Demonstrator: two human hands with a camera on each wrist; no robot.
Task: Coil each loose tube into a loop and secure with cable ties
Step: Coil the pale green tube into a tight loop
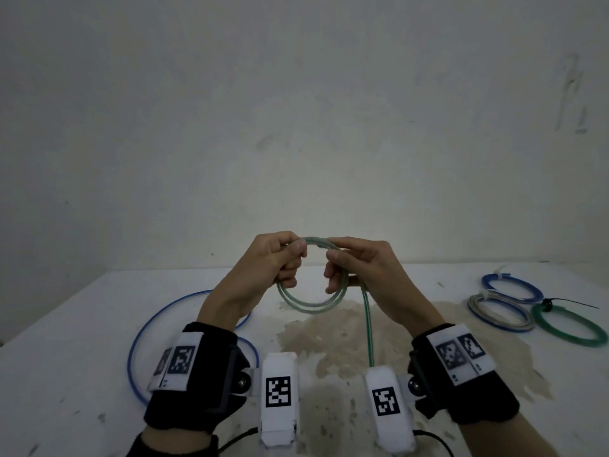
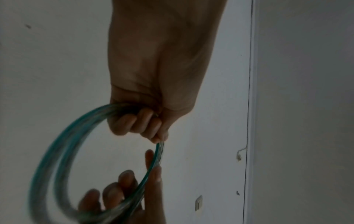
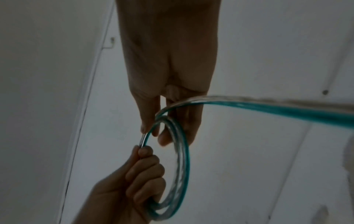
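A clear tube with a green stripe (image 1: 311, 303) is wound into a small double loop, held up above the white table (image 1: 82, 324). My left hand (image 1: 280, 258) grips the loop's upper left with curled fingers; the same grip shows in the left wrist view (image 2: 138, 121). My right hand (image 1: 349, 262) pinches the loop's upper right between thumb and fingers (image 3: 151, 121). The tube's loose tail (image 1: 368, 331) hangs down from the right hand toward me. The tube loop (image 3: 180, 166) runs between both hands in the right wrist view.
A loose blue tube (image 1: 145, 328) lies curved on the table at the left, partly under my left arm. At the right lie three tied coils: blue (image 1: 510, 286), grey-blue (image 1: 501, 311) and green (image 1: 566, 328). A brown stain (image 1: 346, 338) marks the table's middle.
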